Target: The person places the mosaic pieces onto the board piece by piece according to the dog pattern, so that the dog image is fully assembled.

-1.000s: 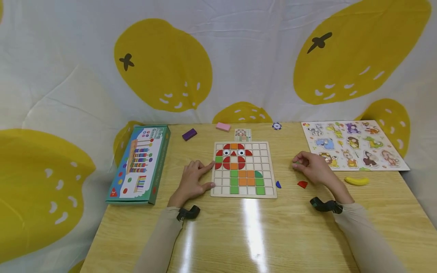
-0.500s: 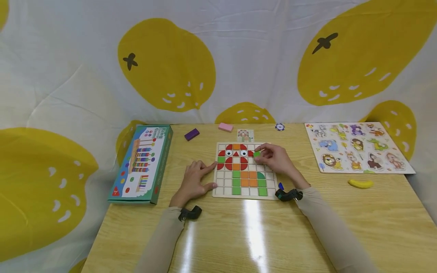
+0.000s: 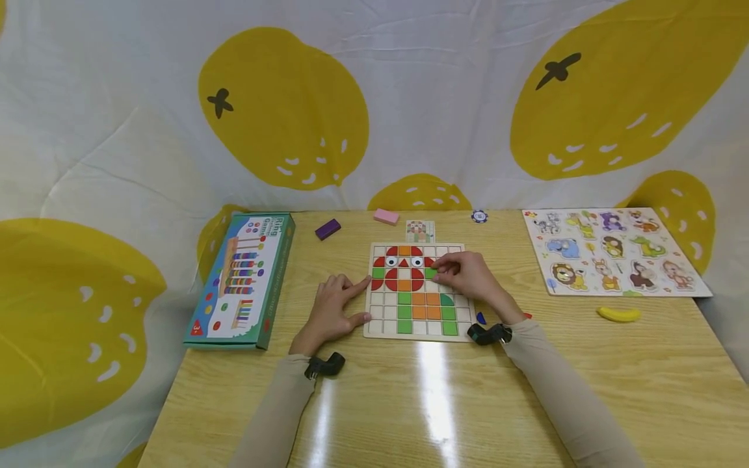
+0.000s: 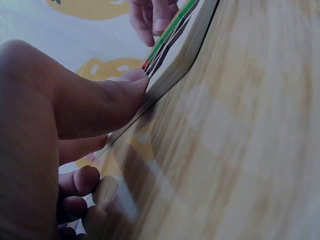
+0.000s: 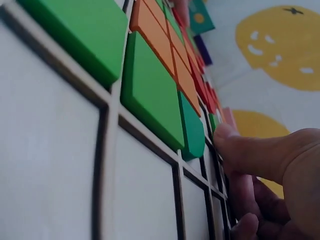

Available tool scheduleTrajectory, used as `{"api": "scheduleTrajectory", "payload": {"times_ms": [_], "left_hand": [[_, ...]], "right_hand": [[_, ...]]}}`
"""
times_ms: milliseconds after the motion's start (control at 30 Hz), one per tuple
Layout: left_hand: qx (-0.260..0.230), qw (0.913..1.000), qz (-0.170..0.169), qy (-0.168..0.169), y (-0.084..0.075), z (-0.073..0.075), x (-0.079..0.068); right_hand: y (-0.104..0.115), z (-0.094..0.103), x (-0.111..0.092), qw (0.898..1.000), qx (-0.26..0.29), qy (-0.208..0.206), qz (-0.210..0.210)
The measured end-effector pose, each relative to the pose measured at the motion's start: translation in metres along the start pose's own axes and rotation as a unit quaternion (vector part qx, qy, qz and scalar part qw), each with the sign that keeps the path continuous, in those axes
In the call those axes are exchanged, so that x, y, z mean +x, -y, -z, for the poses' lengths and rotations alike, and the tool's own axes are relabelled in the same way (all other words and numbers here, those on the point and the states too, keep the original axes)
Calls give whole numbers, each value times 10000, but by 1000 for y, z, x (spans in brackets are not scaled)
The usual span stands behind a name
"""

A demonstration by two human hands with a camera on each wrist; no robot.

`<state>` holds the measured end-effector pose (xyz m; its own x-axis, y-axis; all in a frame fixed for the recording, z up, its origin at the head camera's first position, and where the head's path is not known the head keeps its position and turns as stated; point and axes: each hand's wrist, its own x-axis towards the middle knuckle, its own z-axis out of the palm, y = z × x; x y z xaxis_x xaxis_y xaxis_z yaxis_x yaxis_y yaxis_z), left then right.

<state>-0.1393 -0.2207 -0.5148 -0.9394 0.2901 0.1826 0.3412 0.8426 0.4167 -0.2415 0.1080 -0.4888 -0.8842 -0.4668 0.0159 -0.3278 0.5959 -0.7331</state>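
Observation:
A wooden grid board (image 3: 421,335) lies mid-table, bearing red, orange and green tiles laid as a figure with two round eyes. My right hand (image 3: 471,276) is over its right part, thumb and forefinger pinching a green square tile (image 3: 430,273) at a cell beside the red face. In the right wrist view, the thumb (image 5: 227,135) meets that tile's edge beyond a dark green rounded tile (image 5: 191,127). My left hand (image 3: 330,309) touches the board's left side with its thumb and forefinger spread apart; the left wrist view shows the thumb (image 4: 107,102) on the rim.
A blue piece (image 3: 481,318) lies off the board's right edge, and a red piece (image 3: 528,316) is partly hidden by my right wrist. Around stand a game box (image 3: 240,279), pattern card (image 3: 420,231), purple block (image 3: 328,229), pink block (image 3: 386,216), poker chip (image 3: 479,216), animal puzzle (image 3: 620,253) and toy banana (image 3: 618,314).
My right hand has moved left from the table onto the board, carrying the green square tile, then lowered it to a cell beside the face. The left hand has stayed at the board's edge.

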Motion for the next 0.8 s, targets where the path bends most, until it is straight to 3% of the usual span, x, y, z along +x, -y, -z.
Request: {"api": "scheduleTrajectory", "payload": {"times_ms": [200, 300, 433, 567, 667, 800], "left_hand": [[-40, 10000, 68, 43, 0, 0, 0], [-27, 9999, 100, 102, -1, -1, 0], [-30, 9998, 117, 150, -4, -2, 1], [-32, 9997, 200, 113, -5, -1, 0], [10, 9995, 258, 156, -5, 1, 0], [-6, 9995, 263, 189, -4, 0, 0]], "right_hand": [[-1, 1, -1, 9999, -18, -35, 106], [-4, 16, -12, 9998, 1, -180, 78], [-15, 53, -48, 9986, -349, -374, -160], [-31, 84, -91, 9950, -958, -180, -239], [-40, 91, -117, 9918, -1247, 25, -278], [-48, 86, -136, 9911, -1310, 100, -222]]}}
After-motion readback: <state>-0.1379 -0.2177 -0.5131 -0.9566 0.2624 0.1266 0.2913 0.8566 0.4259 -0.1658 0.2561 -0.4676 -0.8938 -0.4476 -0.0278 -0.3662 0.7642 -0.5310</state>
